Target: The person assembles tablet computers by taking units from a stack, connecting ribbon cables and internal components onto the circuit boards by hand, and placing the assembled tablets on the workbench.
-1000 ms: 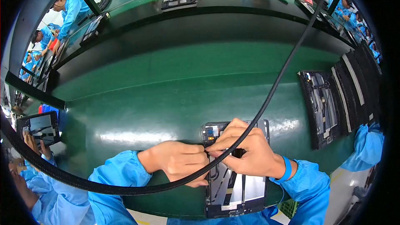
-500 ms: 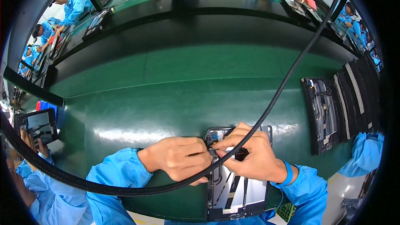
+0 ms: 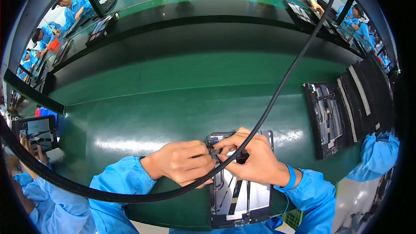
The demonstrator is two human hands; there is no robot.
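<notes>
An opened tablet (image 3: 259,195) lies in front of me at the table's near edge, its pale inner plate, dark ribbon cables and small parts exposed. My left hand (image 3: 184,162) rests against its upper left edge with the fingers curled; what they grip, if anything, is hidden. Reaching over the tablet from the right, my right hand (image 3: 258,158) has thumb and forefinger pinched close to the left fingertips, above the upper left corner. Whatever lies in that pinch is too small to name. A blue band (image 3: 291,177) circles my right wrist.
A thick black braided cable (image 3: 277,93) arcs across the view in front of my hands. At the right stand an opened tablet (image 3: 328,117) and a dark padded stack (image 3: 368,91). On the left, another person's hands hold a tablet (image 3: 37,132). Co-workers sit beyond the dark shelf (image 3: 195,26).
The view has shifted slightly, so the tablet and my hands appear a little further left. Both hands keep nearly the same closed pose at the tablet's upper left corner.
</notes>
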